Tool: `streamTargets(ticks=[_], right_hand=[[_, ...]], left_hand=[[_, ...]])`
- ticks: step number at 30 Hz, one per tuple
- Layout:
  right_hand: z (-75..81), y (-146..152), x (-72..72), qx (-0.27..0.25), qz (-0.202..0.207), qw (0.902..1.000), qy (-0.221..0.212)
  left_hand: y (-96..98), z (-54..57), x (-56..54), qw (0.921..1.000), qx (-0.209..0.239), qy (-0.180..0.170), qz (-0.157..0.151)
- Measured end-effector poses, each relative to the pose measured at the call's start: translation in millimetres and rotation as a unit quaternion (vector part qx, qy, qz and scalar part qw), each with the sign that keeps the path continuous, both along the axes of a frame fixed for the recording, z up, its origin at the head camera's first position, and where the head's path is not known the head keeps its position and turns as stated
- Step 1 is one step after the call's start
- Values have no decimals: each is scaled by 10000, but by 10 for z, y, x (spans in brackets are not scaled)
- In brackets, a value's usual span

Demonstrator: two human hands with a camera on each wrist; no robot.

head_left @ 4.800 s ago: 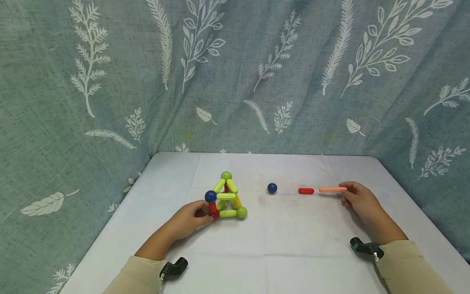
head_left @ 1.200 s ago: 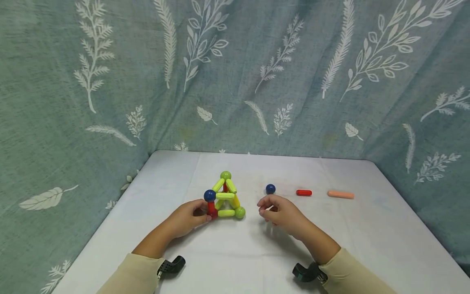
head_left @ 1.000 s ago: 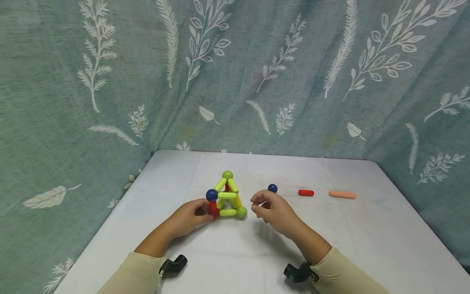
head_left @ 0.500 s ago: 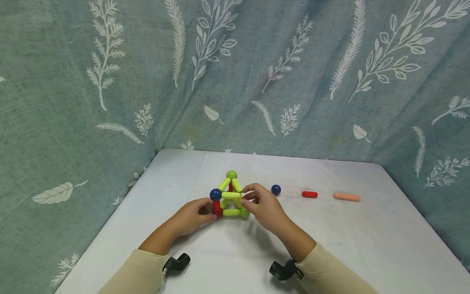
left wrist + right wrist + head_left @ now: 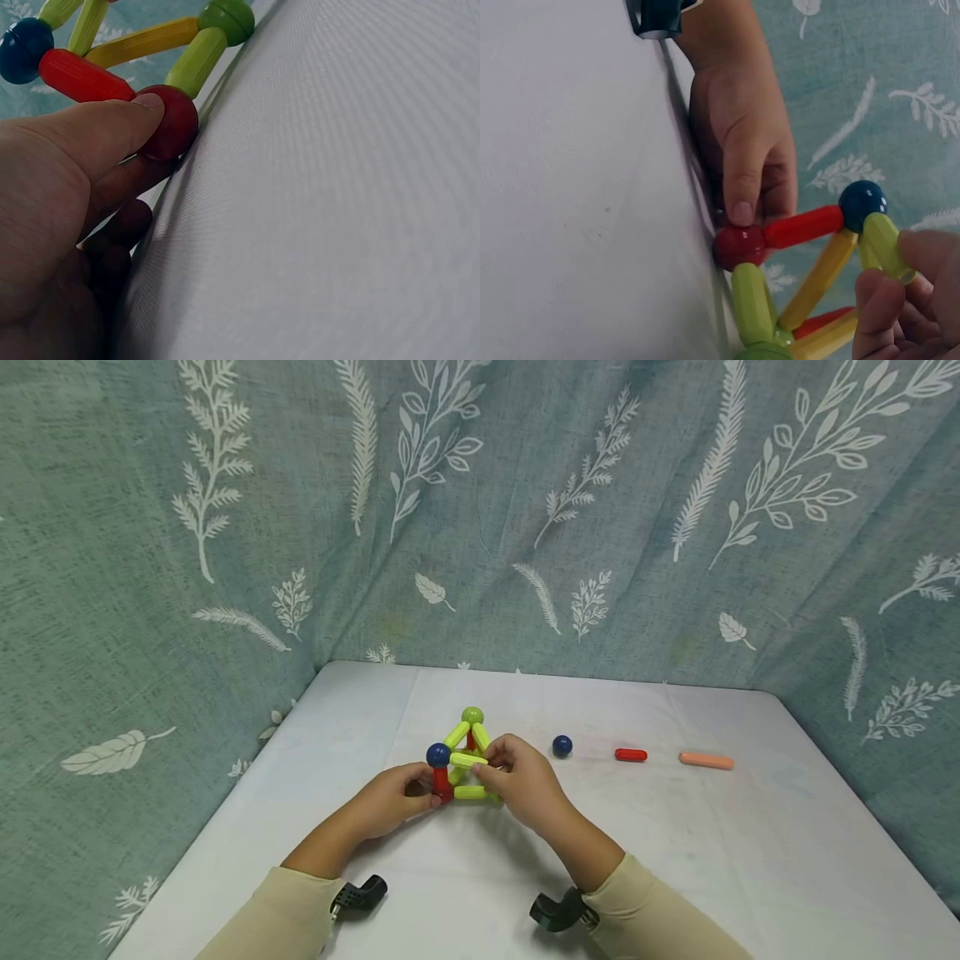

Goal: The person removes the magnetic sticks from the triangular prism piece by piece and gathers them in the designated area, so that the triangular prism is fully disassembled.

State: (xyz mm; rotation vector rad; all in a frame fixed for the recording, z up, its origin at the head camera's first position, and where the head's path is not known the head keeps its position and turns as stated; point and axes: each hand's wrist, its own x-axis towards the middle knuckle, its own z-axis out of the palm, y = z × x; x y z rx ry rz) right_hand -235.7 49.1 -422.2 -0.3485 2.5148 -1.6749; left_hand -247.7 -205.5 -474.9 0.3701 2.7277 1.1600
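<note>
A small frame of magnetic rods and balls stands at the table's left middle. My left hand (image 5: 392, 800) pinches its dark red ball (image 5: 176, 124) at the base, thumb on top in the left wrist view. From that ball a red rod (image 5: 806, 226) rises to a blue ball (image 5: 438, 755). My right hand (image 5: 529, 783) pinches the outer end of a yellow-green rod (image 5: 468, 760) between thumb and finger; its other end meets the blue ball. A green ball (image 5: 472, 717) tops the frame's back. The right hand hides the frame's front right corner in the head view.
Right of the frame, a loose blue ball (image 5: 562, 746), a short red rod (image 5: 631, 755) and a longer orange rod (image 5: 707, 761) lie in a row on the white table (image 5: 675, 843). A leaf-patterned cloth (image 5: 480, 527) hangs behind and along the sides.
My right hand let go of the orange rod, came left to the frame and now pinches the yellow-green rod, whose outer end has swung slightly nearer. My left hand keeps its hold.
</note>
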Motion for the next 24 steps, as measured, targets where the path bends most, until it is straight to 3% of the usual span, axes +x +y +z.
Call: streamTargets(ticks=[9, 24], right_hand=[[-78, -22, 36, 74, -91, 9995, 279], [-142, -8, 1, -75, 130, 9992, 373]], left_hand=[[-1, -21, -9, 9999, -35, 94, -19], [0, -20, 6, 10000, -49, -6, 51]])
